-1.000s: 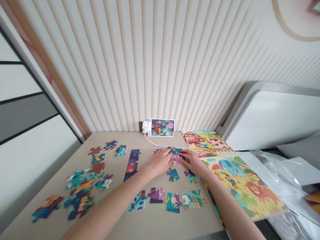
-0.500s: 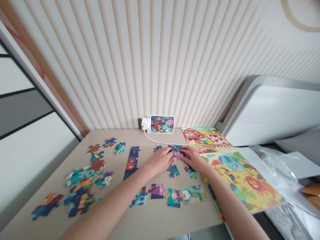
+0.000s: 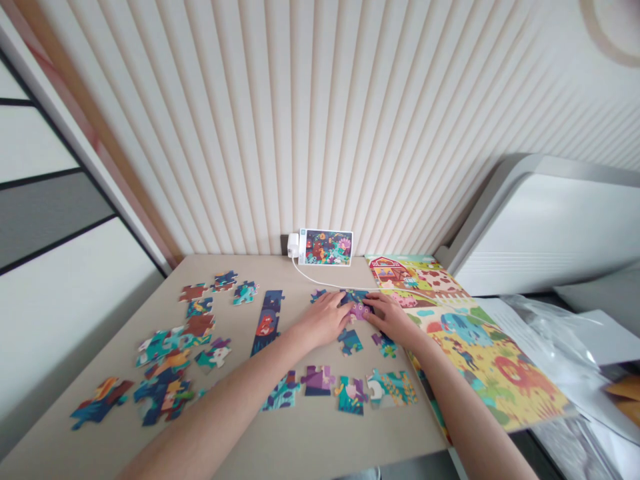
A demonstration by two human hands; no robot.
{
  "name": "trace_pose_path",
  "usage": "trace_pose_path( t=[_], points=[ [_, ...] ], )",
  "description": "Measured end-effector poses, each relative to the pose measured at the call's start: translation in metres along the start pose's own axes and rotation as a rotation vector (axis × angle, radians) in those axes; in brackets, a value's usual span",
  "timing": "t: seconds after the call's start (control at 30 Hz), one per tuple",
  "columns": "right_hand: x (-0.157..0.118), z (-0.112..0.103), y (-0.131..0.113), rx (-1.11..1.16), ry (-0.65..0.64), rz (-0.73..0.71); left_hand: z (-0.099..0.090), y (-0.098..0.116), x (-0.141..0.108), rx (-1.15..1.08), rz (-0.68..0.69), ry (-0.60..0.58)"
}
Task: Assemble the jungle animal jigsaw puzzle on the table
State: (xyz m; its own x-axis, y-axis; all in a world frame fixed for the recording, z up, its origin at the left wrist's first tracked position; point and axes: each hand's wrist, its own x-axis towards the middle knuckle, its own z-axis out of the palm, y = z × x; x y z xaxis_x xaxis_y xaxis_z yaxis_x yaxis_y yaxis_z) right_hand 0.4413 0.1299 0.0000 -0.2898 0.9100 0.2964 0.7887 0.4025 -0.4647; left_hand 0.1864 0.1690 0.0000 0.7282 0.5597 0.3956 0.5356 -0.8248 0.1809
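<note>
Several joined jigsaw puzzle pieces (image 3: 359, 311), purple and dark blue, lie between my two hands at the table's middle. My left hand (image 3: 326, 318) grips their left side, fingers bent and close together, covering part of them. From the right, my right hand (image 3: 393, 317) grips the opposite edge with curled fingertips. Another puzzle piece (image 3: 318, 295) pokes out behind my left fingers. Just in front of the hands lie a teal puzzle piece (image 3: 350, 341) and a green-and-purple puzzle piece (image 3: 385, 345). A joined strip with a red animal (image 3: 267, 323) lies left of my left forearm.
A picture card (image 3: 327, 247) leans on the wall beside a white charger (image 3: 293, 245), whose cable runs right. Farm and animal puzzle boards (image 3: 480, 353) overhang the table's right side. Joined clusters (image 3: 170, 343) lie at left, loose pieces (image 3: 319, 381) along the front.
The view has shifted slightly, moving the scene a little to the right. Both hands stay at the same joined pieces; no piece has clearly moved on the table.
</note>
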Motion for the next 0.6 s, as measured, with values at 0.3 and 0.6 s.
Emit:
trace_pose_path(
  t=[0.3, 0.6],
  points=[
    [0.010, 0.004, -0.009, -0.093, 0.047, -0.021, 0.002, 0.002, 0.002, -0.062, 0.012, 0.009],
    [0.025, 0.026, -0.013, -0.105, 0.090, -0.042, 0.001, 0.009, 0.002, -0.003, -0.108, 0.052]
  ],
)
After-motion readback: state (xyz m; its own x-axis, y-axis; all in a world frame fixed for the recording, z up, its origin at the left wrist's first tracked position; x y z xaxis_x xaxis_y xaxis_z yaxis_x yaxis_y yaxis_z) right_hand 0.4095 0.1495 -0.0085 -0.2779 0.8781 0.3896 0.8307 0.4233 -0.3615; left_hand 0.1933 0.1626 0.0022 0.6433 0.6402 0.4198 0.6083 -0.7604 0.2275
